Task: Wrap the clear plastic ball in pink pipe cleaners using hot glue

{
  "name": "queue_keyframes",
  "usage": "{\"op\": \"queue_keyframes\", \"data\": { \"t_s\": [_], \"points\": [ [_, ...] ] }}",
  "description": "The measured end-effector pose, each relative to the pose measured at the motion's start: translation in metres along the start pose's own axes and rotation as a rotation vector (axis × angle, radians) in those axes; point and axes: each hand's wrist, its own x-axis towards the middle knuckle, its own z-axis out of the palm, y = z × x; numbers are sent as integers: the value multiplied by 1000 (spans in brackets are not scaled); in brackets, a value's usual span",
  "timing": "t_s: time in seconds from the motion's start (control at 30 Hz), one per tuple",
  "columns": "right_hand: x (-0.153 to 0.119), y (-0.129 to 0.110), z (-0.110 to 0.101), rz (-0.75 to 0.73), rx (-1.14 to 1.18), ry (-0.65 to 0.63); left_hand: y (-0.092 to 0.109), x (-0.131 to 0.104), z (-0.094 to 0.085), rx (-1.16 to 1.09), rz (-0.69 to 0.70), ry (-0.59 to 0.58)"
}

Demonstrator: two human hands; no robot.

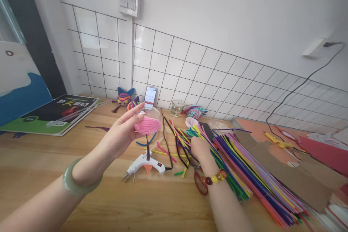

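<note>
Raised over the table, my left hand (125,126) grips a clear ball (148,125) whose lower half is wrapped in coiled pink pipe cleaner. A dark tassel (148,148) hangs beneath it. Below the ball lies a white glue gun (146,164), its nozzle pointing left. My right hand (200,148) reaches into a bundle of coloured pipe cleaners (231,177); its fingers are hidden among the stems. Red-handled scissors (200,184) lie partly under my right wrist. Cut pipe cleaner pieces (160,150) are scattered between the hands.
A phone (150,97) stands at the wall beside a blue-eared craft figure (125,98). A glass jar (177,107) and a striped craft piece (194,111) are farther right. Books (54,114) lie left. A yellow glue gun (277,140) rests on cardboard (282,166) at right.
</note>
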Motion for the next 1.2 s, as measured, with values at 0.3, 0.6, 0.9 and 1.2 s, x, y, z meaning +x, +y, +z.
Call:
{"op": "queue_keyframes", "data": {
  "t_s": [0.3,0.6,0.9,1.2],
  "points": [
    [-15,-16,-30,-235,494,-82,-6,-10,9,13,-38,-4],
    [-78,-71,-44,-521,1499,-20,-17,-23,21,37,-51,-43],
    [-87,-96,-26,-344,1705,168,-24,-33,29,50,22,-73],
    [-88,-97,-14,-420,1695,381,-27,-36,33,-4,0,-93]
  ]
}}
